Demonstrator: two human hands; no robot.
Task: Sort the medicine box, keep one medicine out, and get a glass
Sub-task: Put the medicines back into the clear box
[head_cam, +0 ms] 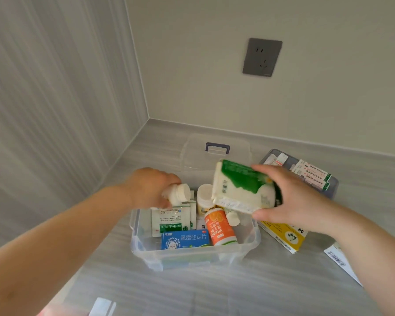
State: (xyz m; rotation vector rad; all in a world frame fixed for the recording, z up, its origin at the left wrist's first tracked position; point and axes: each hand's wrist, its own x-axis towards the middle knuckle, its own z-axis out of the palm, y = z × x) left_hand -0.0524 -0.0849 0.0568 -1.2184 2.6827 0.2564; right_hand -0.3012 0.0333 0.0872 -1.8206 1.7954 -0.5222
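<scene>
A clear plastic medicine box [192, 255] stands on the grey counter. Inside it lie a blue carton [184, 240], an orange vitamin bottle [219, 226], green-and-white sachets [170, 221] and a small bottle with a cream cap [204, 197]. My left hand [149, 187] grips a small white bottle [179, 194] tilted over the box's back left corner. Over the box's right side, my right hand [290, 201] holds a green-and-white carton [240, 185] at a slant.
The box's clear lid [216, 153] with a blue handle lies behind it. A grey tray [301, 172] with small packets sits at the back right. A yellow-and-white carton [285, 238] and a white carton [340, 262] lie to the right. A wall socket [262, 57] is above.
</scene>
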